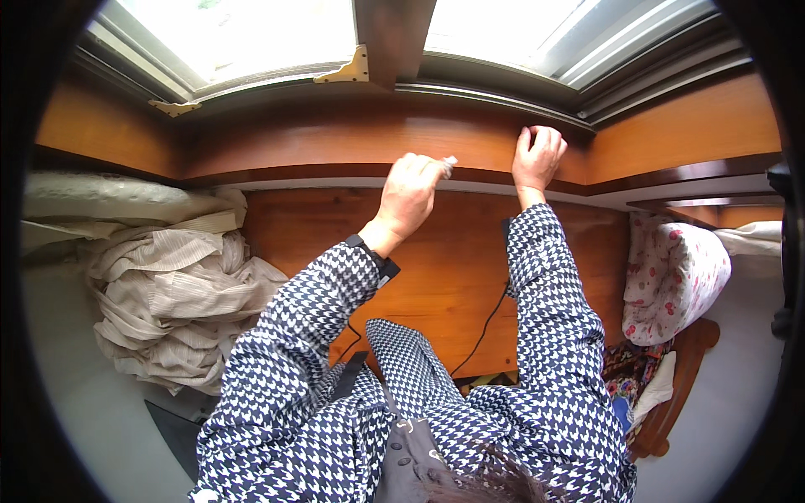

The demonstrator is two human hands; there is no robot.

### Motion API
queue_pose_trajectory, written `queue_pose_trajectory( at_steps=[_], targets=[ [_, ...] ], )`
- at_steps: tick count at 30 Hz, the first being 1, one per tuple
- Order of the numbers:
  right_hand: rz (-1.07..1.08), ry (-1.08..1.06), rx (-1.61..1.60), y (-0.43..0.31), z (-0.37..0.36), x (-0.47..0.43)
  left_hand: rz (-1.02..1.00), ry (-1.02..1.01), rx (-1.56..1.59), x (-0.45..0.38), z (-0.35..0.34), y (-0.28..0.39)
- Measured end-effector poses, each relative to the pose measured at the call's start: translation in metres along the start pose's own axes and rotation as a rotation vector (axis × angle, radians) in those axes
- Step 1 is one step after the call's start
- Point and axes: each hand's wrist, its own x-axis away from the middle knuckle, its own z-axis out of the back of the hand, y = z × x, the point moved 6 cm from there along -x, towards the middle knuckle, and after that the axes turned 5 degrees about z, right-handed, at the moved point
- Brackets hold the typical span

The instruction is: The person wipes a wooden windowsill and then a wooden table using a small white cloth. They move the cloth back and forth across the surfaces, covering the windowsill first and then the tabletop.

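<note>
My left hand [410, 190] is closed around a small crumpled whitish wad [448, 166], perhaps tissue or cloth, whose end pokes out past the thumb side. It is over the front edge of a varnished wooden windowsill [302, 141]. Farther right, my right hand [539, 154] is at the sill near its right corner, below the metal window track [490, 97]. Its fingers are curled with the thumb close to them. Whether it holds anything is hidden. A dark strap with a small box [383, 267] is around my left wrist.
Below the sill lies a wooden board surface [440, 251]. A heap of beige striped fabric [182, 295] sits at left, beside a rolled pale sheet [119, 196]. A cherry-print cushion [688, 283] is at right, near a wooden rail [682, 383]. A thin black cable [487, 327] hangs by my right arm.
</note>
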Motion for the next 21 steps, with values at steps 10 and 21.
queue_pose_trajectory(
  at_steps=[10,21],
  targets=[
    [-0.035,-0.003,-0.010,-0.002,-0.001,0.003,0.483,0.271,-0.267,-0.067,0.017,-0.078],
    [-0.044,-0.026,-0.002,-0.009,-0.003,0.004,0.477,0.337,-0.292,-0.080,-0.035,-0.050]
  ],
)
